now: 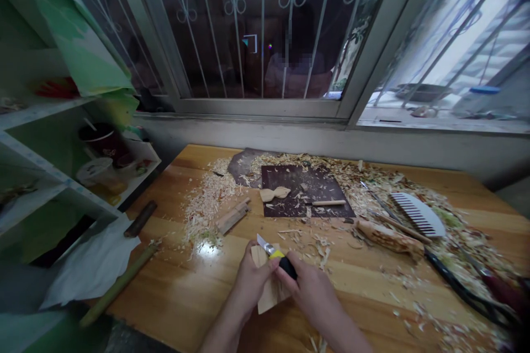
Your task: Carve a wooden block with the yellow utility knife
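Note:
My left hand (252,281) is closed around a flat piece of light wood (269,293), holding it on the wooden table (182,287). My right hand (310,287) grips a knife (276,255) with a yellow and black handle. Its short blade points up and left, over the top edge of the wood. My left thumb rests near the back of the blade. Farther back, a small carved wooden shape (274,194) lies on a dark cutting mat (306,198).
Wood shavings (207,204) cover much of the table. A white comb (418,213), a carved wooden piece (389,237), a dark long tool (459,287), wood blocks (232,217) and sticks (120,284) lie around. Shelves (62,176) stand left, a barred window (265,33) behind.

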A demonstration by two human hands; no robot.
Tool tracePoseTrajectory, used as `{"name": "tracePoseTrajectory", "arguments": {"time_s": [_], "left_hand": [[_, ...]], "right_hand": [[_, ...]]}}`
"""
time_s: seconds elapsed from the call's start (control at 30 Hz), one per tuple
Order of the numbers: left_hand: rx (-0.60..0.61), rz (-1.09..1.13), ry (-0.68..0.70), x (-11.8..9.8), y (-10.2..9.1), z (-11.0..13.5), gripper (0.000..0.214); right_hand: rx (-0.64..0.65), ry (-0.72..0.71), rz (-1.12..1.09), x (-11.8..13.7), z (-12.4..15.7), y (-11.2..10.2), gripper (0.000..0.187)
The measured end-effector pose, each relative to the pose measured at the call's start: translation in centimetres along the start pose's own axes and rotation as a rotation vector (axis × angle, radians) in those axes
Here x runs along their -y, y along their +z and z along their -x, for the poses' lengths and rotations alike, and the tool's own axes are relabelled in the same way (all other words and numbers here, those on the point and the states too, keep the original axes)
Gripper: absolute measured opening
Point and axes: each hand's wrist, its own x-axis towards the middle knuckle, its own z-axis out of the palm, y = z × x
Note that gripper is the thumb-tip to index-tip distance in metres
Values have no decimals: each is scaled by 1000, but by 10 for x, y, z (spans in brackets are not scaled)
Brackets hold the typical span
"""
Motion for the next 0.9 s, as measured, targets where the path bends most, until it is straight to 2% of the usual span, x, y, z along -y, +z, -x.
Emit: {"name": "tracePoseTrajectory", "arguments": {"time_s": [0.1,0.23,0.33,0.43,0.6,0.77,0.9], "left_hand": [[-2,9,-37,-2,1,0,50],[75,89,-130,4,-5,0,61],[126,101,-142,9,-7,0,60],[94,71,-80,9,-3,1,55],[6,-45,27,6,5,0,47],[-42,-44,19,13,7,-8,56],[-30,13,-56,18,9,-9,64]], "right_hand": [[35,0,-49,0,1,-3,27],[130,-152,-106,-7,0,-14,27],[143,-209,-66,-11,-1,-20,30],[89,-160,-5,-11,0,-18,29],[30,3,-1,-6,2,-8,30],[48,51,-113,-7,4,-3,32],[48,102,-201,-16,11,-2,38]]}}
